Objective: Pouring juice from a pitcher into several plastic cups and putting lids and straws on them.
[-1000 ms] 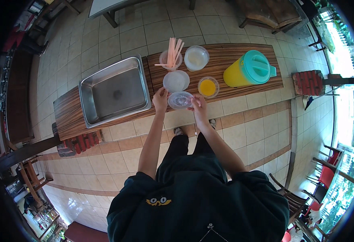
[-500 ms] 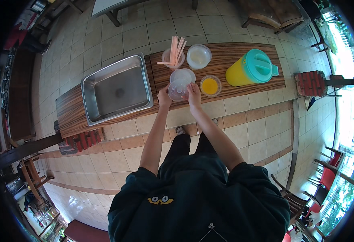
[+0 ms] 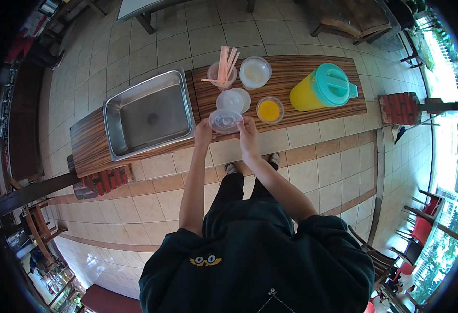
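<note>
My left hand and my right hand pinch opposite edges of a clear round plastic lid. It is held at the bench's near edge, in front of more clear lids that lie overlapping on the wood. To the right of the lids stands an uncovered clear cup with orange-yellow liquid in it. Behind the lids, a clear container holds several pale pink straws, one lying across its rim. A clear tub with something whitish inside is beside it.
A yellow jug with a turquoise lid stands at the right of the striped wooden bench. A deep steel tray takes up much of the left side. Brick supports hold the bench above a tiled floor.
Both hands have drawn the lid back toward me, away from the other lids, and tilted it. More of the lids behind it now shows.
</note>
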The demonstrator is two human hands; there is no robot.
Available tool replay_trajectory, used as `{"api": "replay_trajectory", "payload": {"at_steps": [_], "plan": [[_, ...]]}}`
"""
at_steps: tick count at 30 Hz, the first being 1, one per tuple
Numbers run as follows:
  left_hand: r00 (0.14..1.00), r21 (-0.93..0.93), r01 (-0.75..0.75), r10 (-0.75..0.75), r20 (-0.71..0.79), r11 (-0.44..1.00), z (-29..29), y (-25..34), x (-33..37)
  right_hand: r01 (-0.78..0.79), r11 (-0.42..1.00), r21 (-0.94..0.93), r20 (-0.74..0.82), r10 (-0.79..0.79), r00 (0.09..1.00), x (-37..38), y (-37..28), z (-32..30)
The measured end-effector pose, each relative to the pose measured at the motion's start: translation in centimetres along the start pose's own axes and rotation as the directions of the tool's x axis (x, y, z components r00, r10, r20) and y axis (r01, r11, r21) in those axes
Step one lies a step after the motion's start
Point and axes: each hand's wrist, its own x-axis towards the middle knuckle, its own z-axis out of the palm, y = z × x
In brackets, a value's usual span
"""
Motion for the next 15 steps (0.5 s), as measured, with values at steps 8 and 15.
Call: {"api": "replay_trajectory", "payload": {"at_steps": [8, 15], "plan": [[0.931, -0.052, 0.088, -0.063, 0.359, 0.995, -0.5, 4.8, -5.3, 0.379, 0.881, -0.284, 0.051, -0.381, 0.923, -1.9, -1.8, -4.9], [0.895, -0.22, 0.01, 0.089, 0.436, 0.975, 1.0, 5.1, -5.5, 0.581, 0.768, -0.27, 0.129, -0.569, 0.812, -0.6, -4.6, -7.1]]}}
